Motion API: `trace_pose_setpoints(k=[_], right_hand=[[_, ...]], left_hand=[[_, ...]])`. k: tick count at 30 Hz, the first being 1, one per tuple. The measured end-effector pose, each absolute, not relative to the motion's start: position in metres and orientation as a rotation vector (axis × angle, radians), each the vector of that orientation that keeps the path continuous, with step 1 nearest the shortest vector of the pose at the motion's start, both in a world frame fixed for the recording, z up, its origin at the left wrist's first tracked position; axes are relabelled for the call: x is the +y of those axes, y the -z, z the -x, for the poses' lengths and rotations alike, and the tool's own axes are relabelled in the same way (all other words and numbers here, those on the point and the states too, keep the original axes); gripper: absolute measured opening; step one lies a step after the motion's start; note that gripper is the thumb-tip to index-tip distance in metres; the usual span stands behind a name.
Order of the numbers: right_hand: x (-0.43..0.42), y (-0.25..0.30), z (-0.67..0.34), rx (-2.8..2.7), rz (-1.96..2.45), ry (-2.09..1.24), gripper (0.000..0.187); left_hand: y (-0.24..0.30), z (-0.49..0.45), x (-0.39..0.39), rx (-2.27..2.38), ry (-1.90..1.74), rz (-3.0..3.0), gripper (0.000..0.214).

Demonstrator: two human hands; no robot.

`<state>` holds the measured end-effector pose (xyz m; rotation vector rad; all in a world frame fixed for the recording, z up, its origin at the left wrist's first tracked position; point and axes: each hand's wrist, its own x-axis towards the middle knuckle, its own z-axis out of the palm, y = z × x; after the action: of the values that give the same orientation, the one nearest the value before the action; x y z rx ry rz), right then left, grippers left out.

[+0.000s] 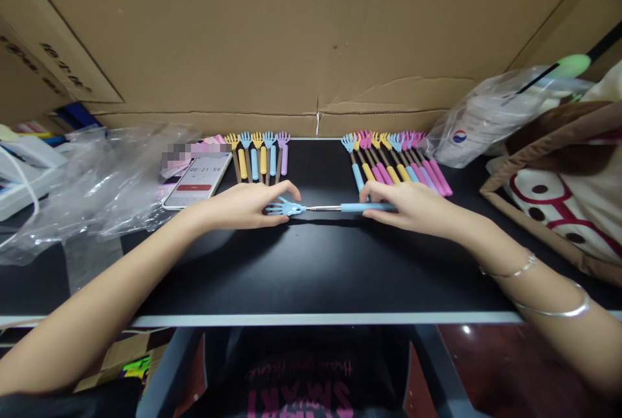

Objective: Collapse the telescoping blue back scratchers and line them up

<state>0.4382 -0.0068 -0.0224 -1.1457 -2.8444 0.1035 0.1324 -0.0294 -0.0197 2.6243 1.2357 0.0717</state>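
A light-blue telescopic back scratcher [323, 208] lies crosswise between my hands, with a hand-shaped head, a thin metal rod and a blue grip. My left hand [247, 205] is curled around its head, thumb below and index finger arched above. At the other end, my right hand [408, 205] pinches the blue grip between thumb and fingers. Behind my left hand is a row of back scratchers [263, 155] in yellow, blue and purple. Another row of back scratchers [393, 159], in blue, yellow, pink and purple, lies behind my right hand.
A phone [198, 178] showing a timer lies left, beside crumpled clear plastic bags [111, 178]. To the right stand a bagged Pepsi cup [479, 123] and a fabric bag [558, 178]. Cardboard [291, 35] walls the back of the black table [311, 275].
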Motion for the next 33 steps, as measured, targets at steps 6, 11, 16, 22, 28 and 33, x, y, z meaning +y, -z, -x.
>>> trace_pose_setpoints(k=[6,11,16,22,28,33], right_hand=[[-0.01,0.022,-0.433,-2.858,1.092,-0.075,0.019],[-0.011,0.028,-0.43,-2.865,0.919,-0.069,0.019],[-0.008,0.03,-0.429,-2.863,0.905,-0.068,0.021],[-0.002,0.031,-0.433,-2.851,0.958,-0.023,0.022],[-0.001,0.031,-0.434,-2.851,0.905,0.057,0.022],[0.0,0.03,-0.433,-2.837,0.879,0.099,0.023]], left_hand=[[0.019,-0.127,-0.027,1.193,0.039,-2.552,0.028],[0.022,-0.125,-0.024,1.244,0.082,-2.688,0.031],[0.023,-0.124,-0.021,1.195,0.033,-2.776,0.032],[0.025,-0.125,-0.022,1.212,0.001,-2.808,0.033],[0.027,-0.127,-0.023,1.228,-0.034,-2.868,0.03],[0.028,-0.128,-0.024,1.23,-0.07,-2.914,0.028]])
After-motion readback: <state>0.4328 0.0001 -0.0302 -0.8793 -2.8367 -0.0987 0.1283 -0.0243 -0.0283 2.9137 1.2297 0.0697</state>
